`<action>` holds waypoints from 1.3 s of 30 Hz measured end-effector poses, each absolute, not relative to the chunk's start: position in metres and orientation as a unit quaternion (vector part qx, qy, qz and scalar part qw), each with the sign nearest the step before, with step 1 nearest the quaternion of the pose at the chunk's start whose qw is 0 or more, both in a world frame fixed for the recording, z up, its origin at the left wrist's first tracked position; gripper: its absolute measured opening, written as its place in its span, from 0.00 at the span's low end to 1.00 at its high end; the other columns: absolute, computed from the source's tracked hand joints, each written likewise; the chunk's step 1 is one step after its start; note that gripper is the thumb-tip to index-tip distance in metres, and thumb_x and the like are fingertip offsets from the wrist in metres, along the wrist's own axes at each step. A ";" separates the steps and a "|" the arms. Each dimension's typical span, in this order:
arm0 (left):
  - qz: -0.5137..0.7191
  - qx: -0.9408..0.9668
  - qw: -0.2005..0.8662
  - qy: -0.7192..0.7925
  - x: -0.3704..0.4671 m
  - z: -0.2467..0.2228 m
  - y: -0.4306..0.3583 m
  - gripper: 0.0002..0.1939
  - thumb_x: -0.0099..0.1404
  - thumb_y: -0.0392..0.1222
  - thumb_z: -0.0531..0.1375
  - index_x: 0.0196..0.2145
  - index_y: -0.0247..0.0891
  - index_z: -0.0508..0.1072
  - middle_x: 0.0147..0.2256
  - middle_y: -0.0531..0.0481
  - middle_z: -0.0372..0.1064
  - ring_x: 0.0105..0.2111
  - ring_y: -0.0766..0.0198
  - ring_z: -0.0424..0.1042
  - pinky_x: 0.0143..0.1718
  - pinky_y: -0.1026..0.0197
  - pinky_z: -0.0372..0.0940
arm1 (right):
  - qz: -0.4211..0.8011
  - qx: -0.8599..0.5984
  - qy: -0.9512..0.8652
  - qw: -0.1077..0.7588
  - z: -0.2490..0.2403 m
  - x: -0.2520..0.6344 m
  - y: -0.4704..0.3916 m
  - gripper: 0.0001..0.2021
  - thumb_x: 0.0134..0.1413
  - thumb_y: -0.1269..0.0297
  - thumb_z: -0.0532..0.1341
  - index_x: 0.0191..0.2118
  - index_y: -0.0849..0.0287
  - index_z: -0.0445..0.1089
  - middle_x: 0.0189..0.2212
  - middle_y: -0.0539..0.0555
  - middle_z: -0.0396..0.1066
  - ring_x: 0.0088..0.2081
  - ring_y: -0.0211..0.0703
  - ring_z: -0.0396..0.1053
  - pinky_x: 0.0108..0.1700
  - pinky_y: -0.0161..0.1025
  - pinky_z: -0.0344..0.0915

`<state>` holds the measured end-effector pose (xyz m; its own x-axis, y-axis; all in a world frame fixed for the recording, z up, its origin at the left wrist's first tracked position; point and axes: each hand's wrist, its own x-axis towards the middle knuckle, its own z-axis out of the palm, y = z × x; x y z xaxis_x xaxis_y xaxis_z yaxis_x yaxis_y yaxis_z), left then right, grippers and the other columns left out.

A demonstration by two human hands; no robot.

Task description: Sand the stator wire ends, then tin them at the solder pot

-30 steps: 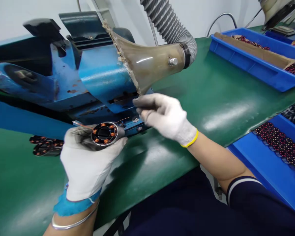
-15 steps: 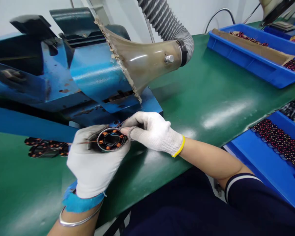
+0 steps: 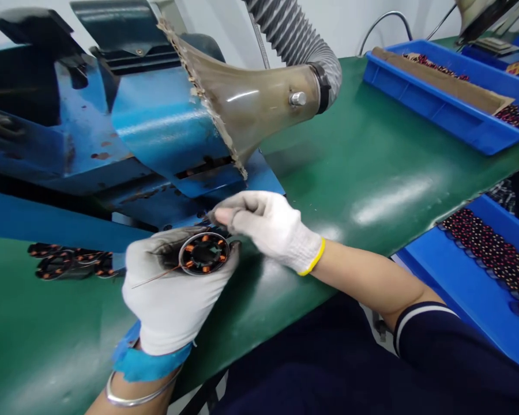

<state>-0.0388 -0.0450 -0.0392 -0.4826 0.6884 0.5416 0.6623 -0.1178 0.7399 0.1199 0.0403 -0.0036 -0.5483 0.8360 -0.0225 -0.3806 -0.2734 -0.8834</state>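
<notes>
In a white glove, my left hand [image 3: 168, 300] is wrapped round a motor stator [image 3: 204, 253], a ring with copper coils on dark teeth. The stator's open face is turned up towards me. From its left side a thin copper wire [image 3: 155, 278] sticks out over the glove. My right hand [image 3: 263, 225], in a white knit glove with a yellow cuff edge, is just above and right of the stator. Its thumb and fingers are pinched together; what lies between them is hidden. One bare fingertip shows. The fingertips are close to the blue machine's [image 3: 164, 138] lower edge.
A cloudy plastic hood [image 3: 259, 104] on the machine leads into a grey corrugated hose [image 3: 294, 34]. Several more stators [image 3: 56, 265] lie on the green table [image 3: 337, 178] at left. Blue trays with stators stand at back right [image 3: 428, 109] and lower right [image 3: 450, 288].
My right hand has lifted slightly away from the stator's rim. My left hand and the stator have shifted a little right, and the copper wire now slants lower. The view has also shifted.
</notes>
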 end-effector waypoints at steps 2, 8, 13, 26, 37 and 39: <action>0.548 0.490 0.000 0.678 -0.037 -0.037 -0.043 0.30 0.44 0.53 0.80 0.37 0.45 0.71 0.34 0.54 0.76 0.35 0.54 0.78 0.42 0.44 0.78 | 0.739 -0.276 -0.412 0.457 -0.005 0.122 0.046 0.10 0.57 0.62 0.77 0.34 0.57 0.77 0.29 0.47 0.77 0.34 0.37 0.76 0.47 0.36 0.80; 0.583 0.488 0.054 0.648 -0.029 -0.031 -0.036 0.32 0.51 0.50 0.77 0.50 0.44 0.73 0.45 0.49 0.78 0.43 0.56 0.80 0.50 0.47 0.79 | 0.660 -0.343 -0.555 0.372 -0.001 0.127 0.033 0.26 0.43 0.55 0.85 0.46 0.58 0.82 0.48 0.58 0.83 0.51 0.53 0.81 0.61 0.48 0.80; 0.588 0.507 0.128 0.618 -0.021 -0.022 -0.033 0.31 0.52 0.50 0.78 0.53 0.45 0.76 0.48 0.46 0.81 0.46 0.53 0.83 0.48 0.49 0.82 | 0.580 -0.304 -0.635 0.409 -0.007 0.121 0.020 0.28 0.46 0.56 0.85 0.52 0.58 0.83 0.56 0.61 0.81 0.60 0.56 0.80 0.69 0.48 0.76; 0.495 0.491 0.023 0.717 -0.017 0.006 0.009 0.27 0.50 0.59 0.72 0.41 0.36 0.80 0.38 0.45 0.81 0.37 0.54 0.78 0.54 0.38 0.77 | 0.633 -0.291 -0.582 0.420 -0.020 0.110 0.061 0.33 0.53 0.52 0.75 0.64 0.57 0.79 0.27 0.43 0.79 0.49 0.46 0.85 0.46 0.30 0.76; 0.481 0.434 -0.017 0.761 -0.005 0.016 0.020 0.23 0.44 0.59 0.70 0.32 0.45 0.69 0.33 0.48 0.74 0.36 0.50 0.74 0.56 0.29 0.74 | 0.651 -0.297 -0.560 0.417 0.007 0.123 0.059 0.16 0.58 0.54 0.77 0.48 0.53 0.83 0.43 0.50 0.86 0.56 0.49 0.83 0.58 0.35 0.78; 0.482 0.431 -0.023 0.763 -0.005 0.016 0.021 0.22 0.45 0.58 0.69 0.32 0.45 0.69 0.32 0.48 0.73 0.36 0.49 0.74 0.56 0.28 0.74 | 0.663 -0.285 -0.550 0.421 0.008 0.125 0.059 0.17 0.58 0.50 0.78 0.46 0.54 0.82 0.44 0.51 0.85 0.57 0.50 0.81 0.62 0.39 0.78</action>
